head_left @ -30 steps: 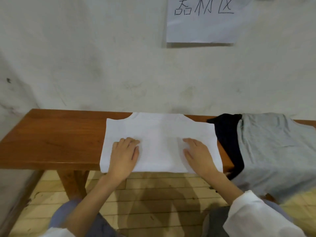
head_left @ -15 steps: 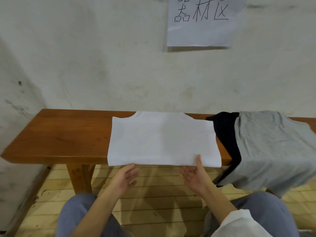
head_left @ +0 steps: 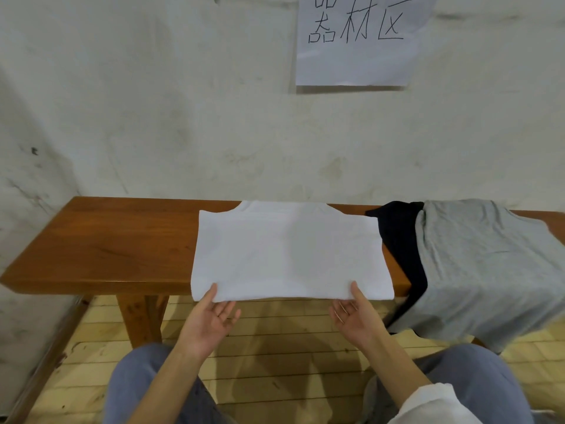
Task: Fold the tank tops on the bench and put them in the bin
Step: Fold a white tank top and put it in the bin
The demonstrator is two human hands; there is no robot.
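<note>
— Fingers (head_left: 228, 312) of the left hand (head_left: 211, 324): what are they doing?

— They lie loose and spread, palm up, just below the near hem of the white tank top (head_left: 290, 252). Only the thumb rests on top of the cloth. The right hand (head_left: 354, 324) mirrors this nearer the other corner, with its thumb on the hem and its fingers relaxed underneath. As far as the view shows, neither hand has closed on the fabric.

— And where does the top lie?

— It lies flat on the bench (head_left: 107, 240), with the shoulder end toward the wall and the near edge hanging a little over the front. It looks shortened into a wide rectangle. Just to its right, a grey tank top (head_left: 489, 270) is draped over a dark garment (head_left: 400, 240). Both are unfolded and spill off the bench edge.

— Which step is that, then?

— It is probably the middle of folding the first top, with a further fold about to begin. The other two garments wait untouched.

— What does the next move call for?

— Both hands need to pinch the hem between thumb and fingers. They should lift evenly and carry the edge over so the layers stay square. The cloth is thin and could slide or wrinkle if one side leads. The bin is out of view, so the path to it cannot be judged.
</note>
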